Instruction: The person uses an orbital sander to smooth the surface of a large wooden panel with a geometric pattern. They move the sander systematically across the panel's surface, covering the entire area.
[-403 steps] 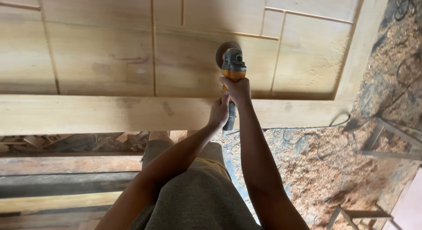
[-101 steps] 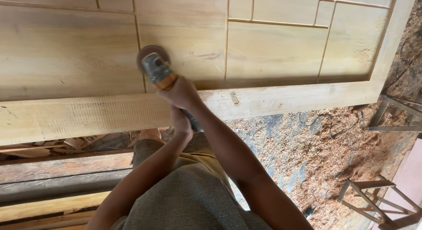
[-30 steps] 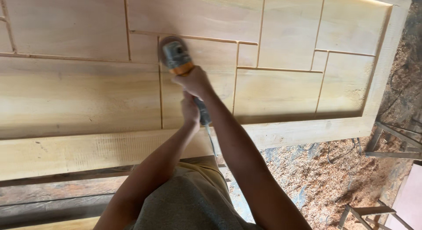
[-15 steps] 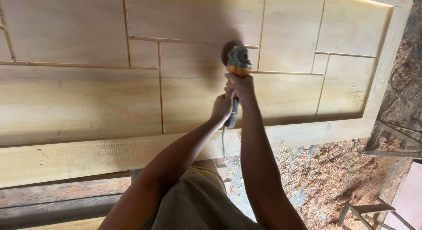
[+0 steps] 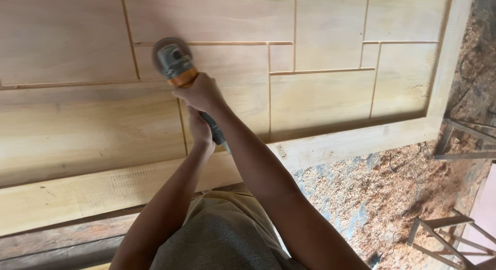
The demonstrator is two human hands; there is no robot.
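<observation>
A large pale wooden door (image 5: 320,94) with grooved rectangular panels lies flat in front of me. On it rests a grey and orange angle grinder (image 5: 173,61) with a round sanding disc, near the door's middle left. My right hand (image 5: 200,93) grips the grinder's body just behind the orange ring. My left hand (image 5: 200,128) holds the dark rear handle (image 5: 216,136) closer to me. Both arms reach forward over the door's near rail (image 5: 103,190).
Sawdust and wood shavings (image 5: 372,197) cover the ground to the right. Wooden stands (image 5: 449,234) are at the lower right, another frame (image 5: 465,141) is by the door's right edge. Dark planks (image 5: 62,244) lie under the door's near edge.
The grinder and both hands have swept left across the door panel from the centre-right groove area. The view has shifted slightly with them.
</observation>
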